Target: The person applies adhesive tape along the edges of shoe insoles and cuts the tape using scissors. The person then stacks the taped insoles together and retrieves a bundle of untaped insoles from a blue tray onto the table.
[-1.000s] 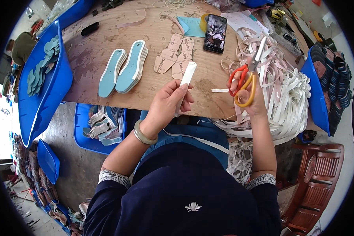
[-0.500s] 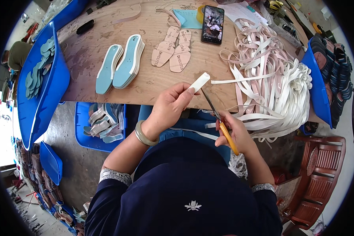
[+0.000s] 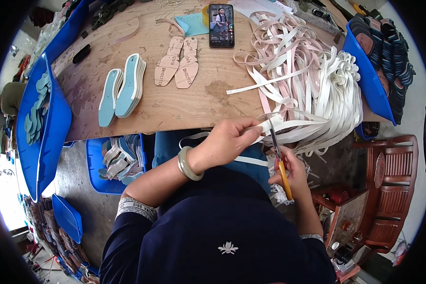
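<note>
Head view, nearest first: the right hand (image 3: 290, 171) has its grip wrapped around the scissors (image 3: 284, 179), whose blades point up and away from the person. Just beyond, the left hand (image 3: 228, 143) pinches the white strip (image 3: 283, 125) between thumb and fingers at the near edge of the bench (image 3: 189, 109). The blades lie across this strip close to the fingertips; whether they have cut through cannot be told. The strip runs right, into a heap of white and pink strips (image 3: 340, 94). Judging by that large heap, most of the strip work seems left, with this cut at best partway. Farther left on the bench stand 2 stacks of blue-topped soles (image 3: 130, 92), apparently already shaped; beyond them lie 2 tan sole cutouts (image 3: 186, 68), and farthest, a phone (image 3: 221, 26).
</note>
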`<state>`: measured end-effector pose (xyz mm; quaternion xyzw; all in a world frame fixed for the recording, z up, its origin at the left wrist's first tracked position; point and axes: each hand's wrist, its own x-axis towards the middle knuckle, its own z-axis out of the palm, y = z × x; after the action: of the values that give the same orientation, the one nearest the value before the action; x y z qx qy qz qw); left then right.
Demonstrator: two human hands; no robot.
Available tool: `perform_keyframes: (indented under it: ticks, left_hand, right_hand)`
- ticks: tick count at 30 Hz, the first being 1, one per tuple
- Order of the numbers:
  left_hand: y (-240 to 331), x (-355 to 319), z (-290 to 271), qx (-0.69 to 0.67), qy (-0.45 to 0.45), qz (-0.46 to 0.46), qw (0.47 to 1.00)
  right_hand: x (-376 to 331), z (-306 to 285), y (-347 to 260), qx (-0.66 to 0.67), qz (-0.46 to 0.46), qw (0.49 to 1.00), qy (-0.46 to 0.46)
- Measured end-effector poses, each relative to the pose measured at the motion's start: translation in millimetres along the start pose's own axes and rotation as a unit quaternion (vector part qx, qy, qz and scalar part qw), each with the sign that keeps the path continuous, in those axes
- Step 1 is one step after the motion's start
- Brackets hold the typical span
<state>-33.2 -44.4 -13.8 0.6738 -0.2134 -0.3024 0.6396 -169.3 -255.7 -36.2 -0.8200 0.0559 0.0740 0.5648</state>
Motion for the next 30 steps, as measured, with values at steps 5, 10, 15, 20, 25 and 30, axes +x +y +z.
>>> perform_keyframes:
  ticks: [5, 10, 15, 20, 25, 30]
  left_hand:
    - [-10.5, 11.3, 15.1, -0.002, -0.035, 0.041, 0.999]
    - [-21.4, -6.9, -13.1, 0.001, -0.006, -0.005, 1.000]
    - [-25.5, -39.2, -45.5, -0.121, 0.004, -0.046, 0.992]
    - [22.1, -80.7, -55.0, -0.448, -0.125, 0.216, 0.858]
    - [77.9, -96.3, -39.8, -0.557, -0.238, 0.275, 0.747]
    - [74.1, -82.8, -34.8, -0.561, -0.243, 0.279, 0.740]
  right_hand:
    - [-23.6, -8.3, 15.5, 0.067, 0.064, 0.993, 0.072]
    - [31.9, -19.0, -17.9, -0.170, -0.004, 0.979, 0.109]
    - [132.0, -13.5, -32.4, -0.411, -0.094, 0.903, 0.081]
    - [181.6, -2.4, -65.1, -0.563, -0.062, 0.824, -0.016]
    - [221.2, 30.9, -96.8, -0.552, -0.267, 0.789, 0.040]
    - [296.8, 89.1, -82.5, -0.526, -0.440, 0.726, 0.061]
